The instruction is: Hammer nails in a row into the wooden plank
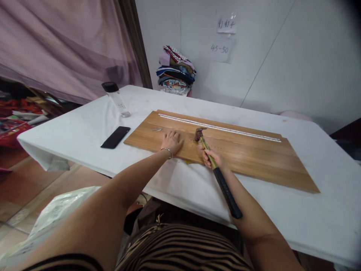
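Here's the right hand (212,157) curled around the hammer (220,178) mid-shaft, its head over the board (259,158). It looks stiff and head-heavy; the black grip (228,195), farther back, should be the surest hold. The left hand (172,141) lies spread, grasping nothing visible, flat on the board near some nails (158,129).

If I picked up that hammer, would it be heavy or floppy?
The hammer would probably feel heaviest at one end, since its brown head looks like solid metal. It should stay stiff, because the handle looks straight along its length. The black grip looks rubbery, so it may not be very slippery.
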`<move>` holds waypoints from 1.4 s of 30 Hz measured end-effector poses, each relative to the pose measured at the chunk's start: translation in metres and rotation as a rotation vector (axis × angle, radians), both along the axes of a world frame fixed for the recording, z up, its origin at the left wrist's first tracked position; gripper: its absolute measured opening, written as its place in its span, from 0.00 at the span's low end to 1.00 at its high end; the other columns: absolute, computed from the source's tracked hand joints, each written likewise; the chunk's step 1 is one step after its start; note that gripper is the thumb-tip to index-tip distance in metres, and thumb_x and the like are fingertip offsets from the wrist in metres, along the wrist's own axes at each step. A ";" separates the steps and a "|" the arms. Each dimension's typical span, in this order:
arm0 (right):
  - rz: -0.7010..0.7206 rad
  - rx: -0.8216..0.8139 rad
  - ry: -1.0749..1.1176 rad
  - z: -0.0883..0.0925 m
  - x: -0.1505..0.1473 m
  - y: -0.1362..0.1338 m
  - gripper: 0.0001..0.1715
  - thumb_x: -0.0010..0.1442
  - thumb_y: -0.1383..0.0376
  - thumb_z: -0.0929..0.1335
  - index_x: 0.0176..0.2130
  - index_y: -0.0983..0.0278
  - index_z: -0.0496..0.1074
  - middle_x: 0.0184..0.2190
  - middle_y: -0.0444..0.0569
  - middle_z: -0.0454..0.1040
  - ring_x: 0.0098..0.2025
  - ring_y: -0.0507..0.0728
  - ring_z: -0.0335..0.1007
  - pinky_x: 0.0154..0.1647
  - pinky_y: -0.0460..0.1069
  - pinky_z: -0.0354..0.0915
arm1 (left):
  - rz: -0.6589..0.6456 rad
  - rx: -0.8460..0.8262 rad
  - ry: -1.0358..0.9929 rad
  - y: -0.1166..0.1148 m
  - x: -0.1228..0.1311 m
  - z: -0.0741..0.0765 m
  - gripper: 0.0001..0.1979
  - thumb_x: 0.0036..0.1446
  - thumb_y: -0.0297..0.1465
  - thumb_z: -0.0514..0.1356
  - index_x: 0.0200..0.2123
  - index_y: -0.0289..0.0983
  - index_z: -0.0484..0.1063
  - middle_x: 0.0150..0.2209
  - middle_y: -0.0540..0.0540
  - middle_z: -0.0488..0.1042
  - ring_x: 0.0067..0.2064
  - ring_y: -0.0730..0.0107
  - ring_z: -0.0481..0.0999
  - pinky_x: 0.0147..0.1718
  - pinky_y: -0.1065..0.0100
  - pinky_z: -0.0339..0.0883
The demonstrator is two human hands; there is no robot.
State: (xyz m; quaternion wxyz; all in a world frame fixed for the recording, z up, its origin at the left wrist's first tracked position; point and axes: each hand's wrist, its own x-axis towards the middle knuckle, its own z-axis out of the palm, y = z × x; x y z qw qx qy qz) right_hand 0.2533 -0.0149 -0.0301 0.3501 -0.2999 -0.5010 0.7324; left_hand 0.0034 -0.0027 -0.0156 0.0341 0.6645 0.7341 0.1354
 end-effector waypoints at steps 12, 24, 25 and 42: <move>0.007 0.002 0.015 0.002 0.001 -0.002 0.25 0.55 0.51 0.74 0.47 0.62 0.71 0.20 0.33 0.65 0.14 0.47 0.55 0.13 0.44 0.53 | 0.003 -0.020 0.025 -0.001 0.001 0.002 0.21 0.72 0.39 0.54 0.60 0.38 0.77 0.69 0.36 0.72 0.72 0.48 0.65 0.71 0.48 0.57; 0.002 -0.008 0.026 0.003 0.000 -0.001 0.25 0.53 0.51 0.75 0.45 0.61 0.71 0.19 0.33 0.66 0.13 0.47 0.54 0.12 0.44 0.51 | -0.006 0.001 0.020 0.000 0.000 -0.001 0.21 0.72 0.40 0.54 0.61 0.40 0.77 0.69 0.37 0.72 0.72 0.49 0.65 0.70 0.48 0.57; 0.005 -0.007 0.025 0.003 0.000 -0.001 0.25 0.53 0.51 0.75 0.45 0.61 0.71 0.19 0.33 0.66 0.13 0.47 0.54 0.12 0.44 0.52 | -0.006 0.003 0.019 0.001 0.000 -0.001 0.21 0.72 0.40 0.53 0.60 0.40 0.77 0.69 0.37 0.72 0.72 0.49 0.65 0.70 0.48 0.57; 0.018 0.009 0.010 0.000 0.002 0.000 0.24 0.56 0.51 0.74 0.46 0.61 0.70 0.20 0.33 0.66 0.14 0.47 0.56 0.13 0.44 0.53 | -0.002 0.001 0.013 0.000 0.000 0.000 0.20 0.72 0.40 0.54 0.59 0.39 0.77 0.69 0.37 0.72 0.70 0.48 0.66 0.70 0.48 0.57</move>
